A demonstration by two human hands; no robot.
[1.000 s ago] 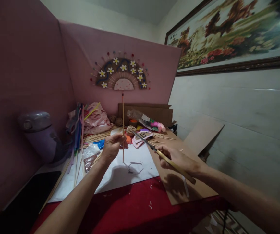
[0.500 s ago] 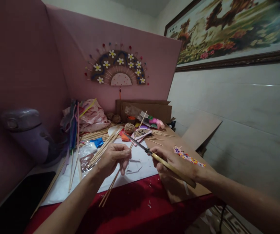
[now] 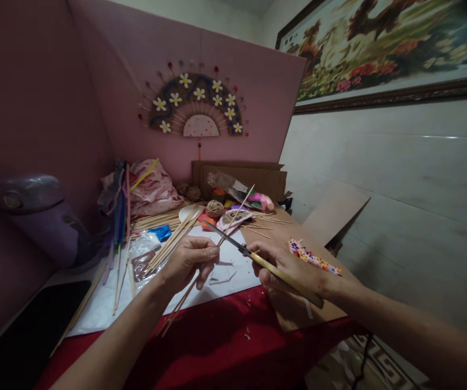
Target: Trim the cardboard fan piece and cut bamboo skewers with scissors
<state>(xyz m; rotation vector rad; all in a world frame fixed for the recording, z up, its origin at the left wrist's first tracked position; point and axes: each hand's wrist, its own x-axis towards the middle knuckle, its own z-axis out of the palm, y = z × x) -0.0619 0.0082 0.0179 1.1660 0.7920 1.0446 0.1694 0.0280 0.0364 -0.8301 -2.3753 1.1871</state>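
Note:
My left hand [image 3: 192, 259] pinches a few thin bamboo sticks [image 3: 179, 306] that run slantwise, their lower ends over the red cloth and one tip rising up to the right. My right hand [image 3: 292, 269] is wrapped round the tan handles of a pair of scissors [image 3: 270, 269]. The dark blades point up and left and cross the raised stick just above my left fingers. Whether the blades press on the stick I cannot tell. Below them a white sheet [image 3: 239, 276] carries small white scraps.
Loose bamboo sticks [image 3: 172, 242], a twine ball [image 3: 215, 208] and colourful pipe cleaners [image 3: 122, 203] lie behind and left. Brown cardboard [image 3: 284, 303] and a strip of floral fabric [image 3: 314, 260] are on the right. A purple bottle [image 3: 50, 227] stands at left; a decorated fan [image 3: 201, 86] hangs behind.
The sticks have tilted, with the upper tip a little further right and the lower ends a little further left. The view has shifted slightly. Both hands keep their grip.

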